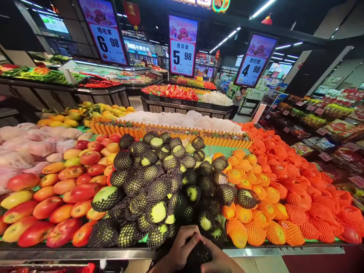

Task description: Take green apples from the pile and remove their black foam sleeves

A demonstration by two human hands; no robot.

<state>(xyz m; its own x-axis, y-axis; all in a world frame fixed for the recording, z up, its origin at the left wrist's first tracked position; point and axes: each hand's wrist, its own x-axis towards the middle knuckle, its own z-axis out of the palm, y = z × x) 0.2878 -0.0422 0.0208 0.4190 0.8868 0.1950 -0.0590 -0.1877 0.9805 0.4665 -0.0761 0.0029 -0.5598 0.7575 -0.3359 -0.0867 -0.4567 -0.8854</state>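
At the front edge of the fruit stand, my left hand (183, 246) and my right hand (217, 254) meet with fingers curled and tips nearly touching. Between them is a dark thing (199, 253) that looks like a black foam fruit net; whether a fruit is inside is hidden. Just beyond my hands lies a heap of green apples (158, 212), most wrapped in black foam nets (133, 185). Some nets leave a bare green patch showing. One green apple (105, 195) rests at the heap's left side, half out of its net.
Red-yellow fruits (64, 227) lie to the left, oranges in orange nets (244, 216) and red-netted fruits (298, 189) to the right. A metal rail (76, 254) edges the stand. Behind are an orange fence divider (227, 142), price screens (183, 47) and a person (237, 100).
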